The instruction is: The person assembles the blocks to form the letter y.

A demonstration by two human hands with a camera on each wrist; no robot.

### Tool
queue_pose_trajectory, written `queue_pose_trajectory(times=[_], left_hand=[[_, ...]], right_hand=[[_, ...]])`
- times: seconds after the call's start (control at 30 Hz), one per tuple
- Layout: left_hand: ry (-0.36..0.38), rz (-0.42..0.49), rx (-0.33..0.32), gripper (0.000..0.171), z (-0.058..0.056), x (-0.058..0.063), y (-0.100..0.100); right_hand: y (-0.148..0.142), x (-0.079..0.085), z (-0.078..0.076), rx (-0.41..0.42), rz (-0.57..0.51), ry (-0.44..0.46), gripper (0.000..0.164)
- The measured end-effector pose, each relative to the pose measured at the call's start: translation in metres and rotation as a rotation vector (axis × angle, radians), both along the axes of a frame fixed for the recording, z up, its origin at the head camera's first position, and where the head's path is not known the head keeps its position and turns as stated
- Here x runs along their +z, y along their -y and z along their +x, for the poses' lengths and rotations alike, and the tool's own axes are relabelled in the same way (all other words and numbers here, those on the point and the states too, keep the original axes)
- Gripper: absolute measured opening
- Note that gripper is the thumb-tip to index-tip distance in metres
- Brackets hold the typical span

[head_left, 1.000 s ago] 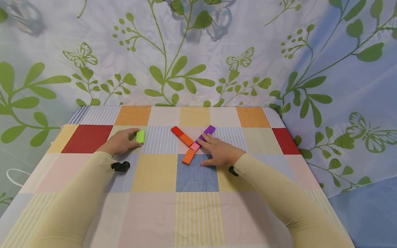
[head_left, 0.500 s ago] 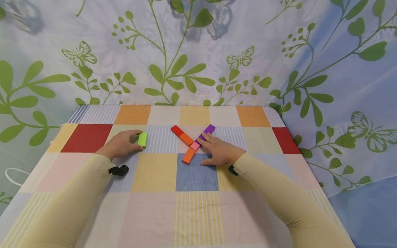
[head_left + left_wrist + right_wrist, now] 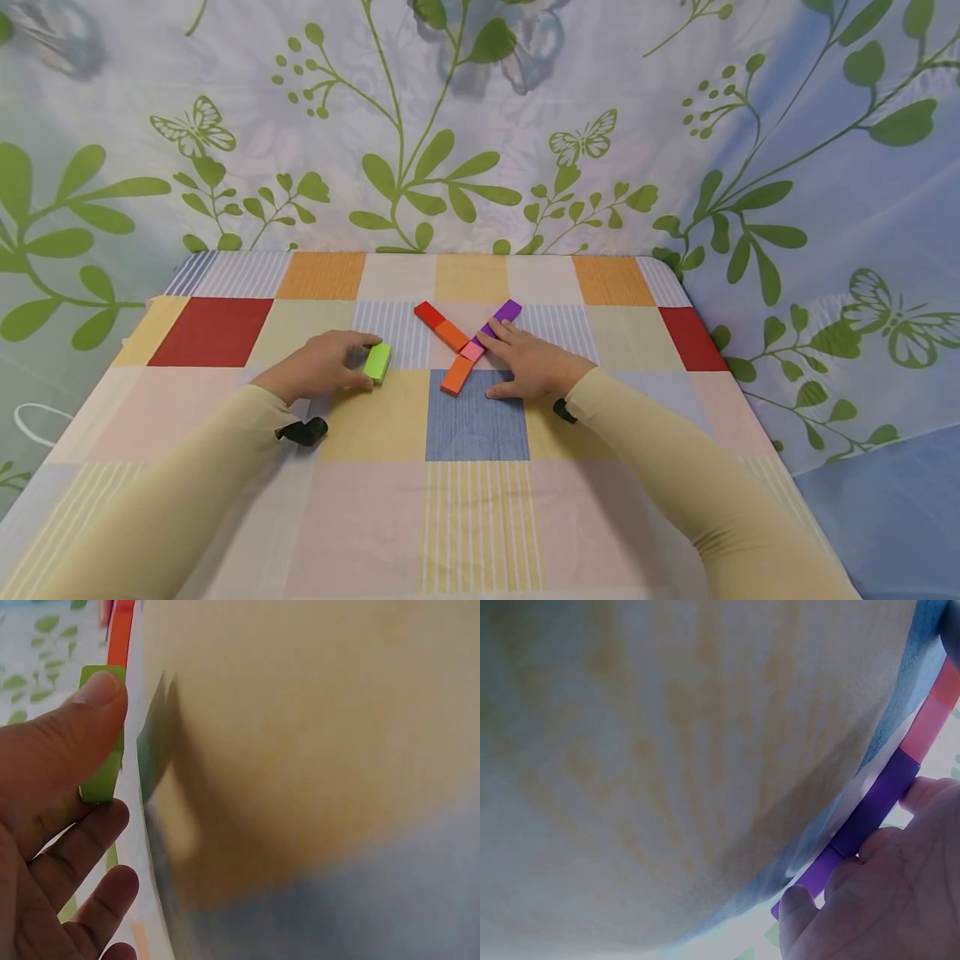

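My left hand (image 3: 324,367) pinches a light green block (image 3: 379,365) between thumb and fingers, left of the other blocks; the left wrist view shows the thumb pressed on its face. Several blocks form a Y on the cloth: a red block (image 3: 428,314) and an orange block (image 3: 451,335) make one arm. Purple blocks (image 3: 508,312) make the other arm, meeting a pink block (image 3: 472,351) at the middle, with a second orange block (image 3: 456,377) as the stem. My right hand (image 3: 534,362) rests spread, its fingertips against the purple row's right side.
A patchwork tablecloth (image 3: 367,533) covers the table. Behind it hangs a curtain (image 3: 322,125) with green leaves and butterflies, continuing along the right side. A white cord loop (image 3: 33,425) shows beyond the left table edge.
My left hand has carried the green block rightward and nearer to me, toward the Y of blocks, and the block has tilted slightly. My right hand and the other blocks have stayed put.
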State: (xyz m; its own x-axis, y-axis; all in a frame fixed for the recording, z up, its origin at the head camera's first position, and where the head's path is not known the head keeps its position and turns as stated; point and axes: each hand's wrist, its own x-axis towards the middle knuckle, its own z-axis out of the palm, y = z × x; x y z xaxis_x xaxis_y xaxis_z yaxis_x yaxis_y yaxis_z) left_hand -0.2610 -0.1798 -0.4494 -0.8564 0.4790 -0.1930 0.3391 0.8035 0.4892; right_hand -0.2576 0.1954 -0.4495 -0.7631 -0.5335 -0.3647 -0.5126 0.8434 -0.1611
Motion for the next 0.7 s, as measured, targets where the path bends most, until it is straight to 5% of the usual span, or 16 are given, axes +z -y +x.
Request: queue_pose_trajectory(times=[0.7], left_hand=[[-0.029, -0.029, -0.249, 0.072, 0.041, 0.006, -0.059]], right_hand=[[0.000, 0.000, 0.000, -0.016, -0.021, 0.010, 0.106]])
